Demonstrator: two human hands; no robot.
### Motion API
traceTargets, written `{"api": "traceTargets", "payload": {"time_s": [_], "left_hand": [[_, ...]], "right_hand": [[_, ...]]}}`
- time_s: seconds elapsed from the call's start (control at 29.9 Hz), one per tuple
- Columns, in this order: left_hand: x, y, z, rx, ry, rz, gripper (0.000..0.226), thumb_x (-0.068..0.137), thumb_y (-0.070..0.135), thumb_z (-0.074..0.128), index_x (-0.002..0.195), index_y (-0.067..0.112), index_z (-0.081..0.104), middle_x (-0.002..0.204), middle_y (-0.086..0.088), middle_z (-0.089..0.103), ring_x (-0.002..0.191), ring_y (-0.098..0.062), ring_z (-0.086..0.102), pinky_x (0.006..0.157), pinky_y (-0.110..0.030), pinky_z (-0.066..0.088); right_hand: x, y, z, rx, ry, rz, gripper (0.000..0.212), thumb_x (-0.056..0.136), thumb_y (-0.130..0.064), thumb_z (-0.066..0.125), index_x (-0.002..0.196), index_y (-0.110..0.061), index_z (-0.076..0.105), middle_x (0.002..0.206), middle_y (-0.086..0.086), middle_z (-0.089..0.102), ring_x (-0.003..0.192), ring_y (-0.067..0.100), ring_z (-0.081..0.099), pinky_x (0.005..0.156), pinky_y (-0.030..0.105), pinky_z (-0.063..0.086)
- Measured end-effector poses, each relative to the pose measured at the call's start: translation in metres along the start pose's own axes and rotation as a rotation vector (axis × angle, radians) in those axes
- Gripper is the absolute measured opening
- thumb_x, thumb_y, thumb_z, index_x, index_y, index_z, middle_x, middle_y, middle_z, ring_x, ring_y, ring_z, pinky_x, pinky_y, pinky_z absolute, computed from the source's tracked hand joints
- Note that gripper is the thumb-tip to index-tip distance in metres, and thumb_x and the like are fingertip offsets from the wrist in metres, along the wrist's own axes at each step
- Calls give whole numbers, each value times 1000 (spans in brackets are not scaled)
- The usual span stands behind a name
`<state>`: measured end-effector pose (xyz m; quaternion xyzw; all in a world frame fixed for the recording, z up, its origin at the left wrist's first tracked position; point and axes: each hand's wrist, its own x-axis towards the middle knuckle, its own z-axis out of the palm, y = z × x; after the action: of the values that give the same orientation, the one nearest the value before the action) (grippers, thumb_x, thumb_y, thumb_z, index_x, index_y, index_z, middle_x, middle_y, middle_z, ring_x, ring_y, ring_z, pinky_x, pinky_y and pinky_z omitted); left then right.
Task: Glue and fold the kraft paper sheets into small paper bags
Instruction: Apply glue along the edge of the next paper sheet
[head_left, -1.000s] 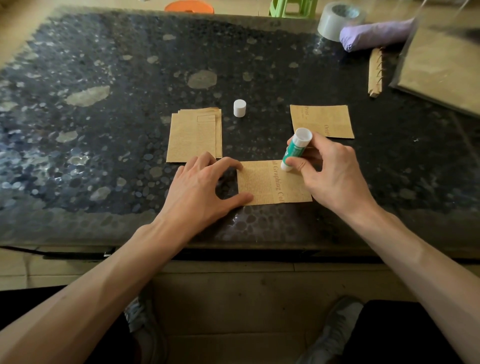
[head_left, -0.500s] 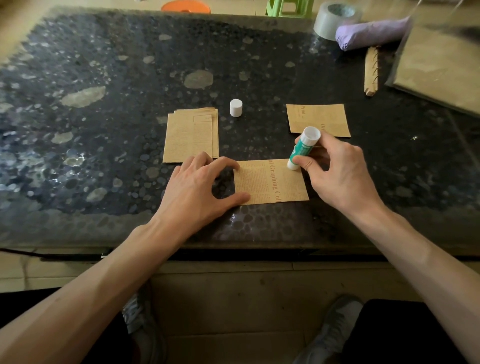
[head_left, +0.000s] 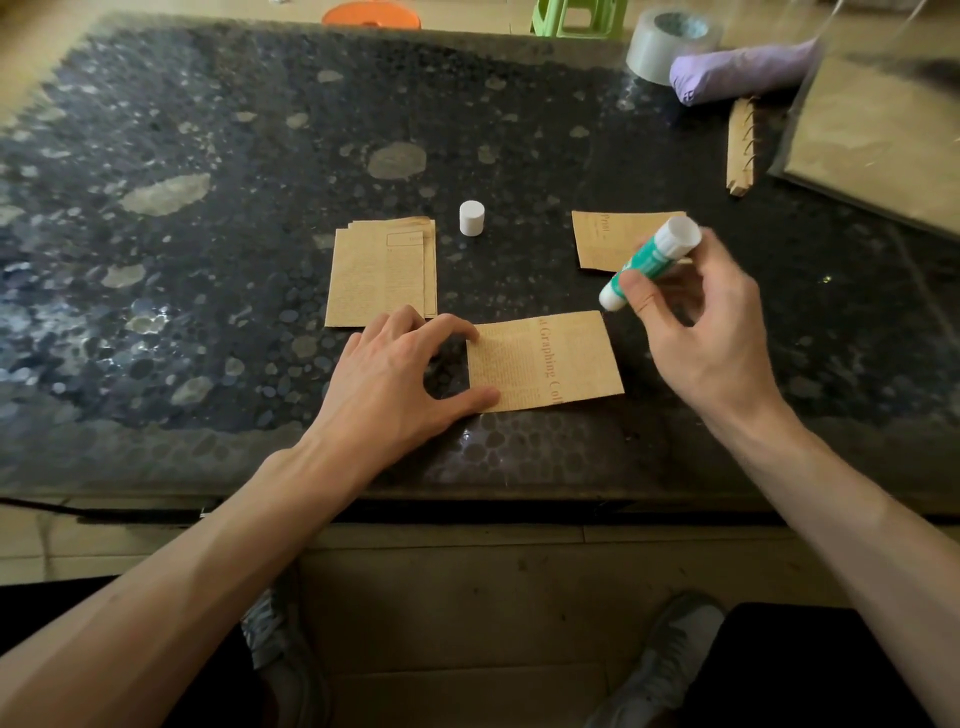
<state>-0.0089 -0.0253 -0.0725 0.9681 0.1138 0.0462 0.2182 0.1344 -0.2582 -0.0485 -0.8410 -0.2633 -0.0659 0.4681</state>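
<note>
A printed kraft sheet (head_left: 550, 361) lies flat near the table's front edge. My left hand (head_left: 395, 379) presses its left edge with thumb and forefinger spread. My right hand (head_left: 701, 322) grips a green and white glue stick (head_left: 647, 262), tilted, its tip just above and to the right of the sheet's far right corner. The stick's white cap (head_left: 471, 217) stands behind the sheet. A stack of kraft sheets (head_left: 382, 273) lies at the left. Another kraft piece (head_left: 605, 239) lies at the right, partly behind the glue stick.
The dark pebble-patterned table (head_left: 208, 260) carries a tape roll (head_left: 670, 44), a purple folded umbrella (head_left: 743, 70), a strip of kraft paper with spiral holes (head_left: 740, 148) and a clear-covered kraft pad (head_left: 878, 140) at the far right. Stools stand beyond the far edge.
My right hand has lifted the glue stick off the sheet's far edge and moved it up and to the right. My left hand has stayed on the sheet.
</note>
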Motion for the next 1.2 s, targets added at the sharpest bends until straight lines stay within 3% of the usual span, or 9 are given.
{"api": "traceTargets", "payload": {"time_s": [0.07, 0.13, 0.33, 0.43, 0.63, 0.84, 0.97, 1.1, 1.2], "left_hand": [[0, 0, 0, 4, -1, 0, 64, 74, 79, 60, 130, 47, 52, 109, 13, 48, 109, -10, 46, 93, -30, 35], [0, -1, 0, 7, -3, 0, 65, 74, 79, 61, 130, 47, 51, 109, 14, 47, 109, -9, 45, 93, -30, 34], [1, 0, 1, 30, 8, -5, 64, 74, 80, 61, 129, 49, 51, 105, 14, 47, 104, -7, 42, 89, -28, 32], [0, 0, 1, 33, 19, -3, 63, 75, 80, 62, 129, 49, 51, 105, 13, 48, 104, -7, 42, 89, -28, 33], [0, 0, 2, 23, 25, 5, 64, 74, 80, 60, 129, 48, 51, 103, 13, 47, 103, -8, 44, 88, -29, 34], [0, 0, 0, 25, 23, 4, 65, 74, 80, 58, 130, 47, 51, 103, 12, 47, 105, -11, 46, 90, -30, 36], [0, 0, 1, 25, 14, -1, 65, 74, 81, 58, 129, 48, 51, 104, 12, 47, 105, -9, 45, 90, -29, 34], [1, 0, 1, 26, 7, -2, 64, 74, 80, 58, 129, 48, 50, 103, 13, 46, 104, -9, 44, 90, -29, 34], [1, 0, 0, 24, 9, 0, 64, 74, 80, 58, 129, 48, 51, 103, 13, 46, 105, -9, 45, 91, -30, 36]], "right_hand": [[5, -4, 3, 72, -8, -20, 33, 100, -28, 70, 123, -8, 62, 119, 4, 67, 110, 12, 67, 93, 32, 58], [6, -10, 10, 95, -68, -36, 31, 98, -26, 72, 124, -9, 64, 118, 1, 68, 110, 12, 68, 94, 34, 59], [3, -26, 39, 46, -264, -68, 41, 95, -23, 75, 134, -19, 62, 118, -13, 67, 112, 1, 65, 96, 20, 55], [4, -30, 49, 16, -302, -81, 38, 95, -21, 75, 130, -20, 59, 111, -21, 63, 110, -3, 63, 94, 14, 52], [6, -35, 56, -71, -402, -89, 34, 98, -27, 72, 127, -25, 55, 117, -17, 62, 109, -2, 60, 88, 8, 44], [5, -37, 61, -73, -357, -82, 39, 91, -41, 77, 122, -28, 57, 107, -25, 57, 100, -22, 54, 83, -4, 39], [6, -35, 60, -73, -356, -80, 36, 93, -32, 77, 125, -24, 63, 112, -19, 64, 101, -11, 60, 86, 2, 44], [6, -32, 57, -70, -402, -77, 37, 96, -23, 74, 131, -28, 61, 121, -13, 70, 117, 5, 64, 99, 21, 49], [6, -32, 56, -75, -444, -79, 40, 99, -18, 70, 135, -29, 58, 123, -15, 69, 122, 4, 63, 102, 21, 47]]}}
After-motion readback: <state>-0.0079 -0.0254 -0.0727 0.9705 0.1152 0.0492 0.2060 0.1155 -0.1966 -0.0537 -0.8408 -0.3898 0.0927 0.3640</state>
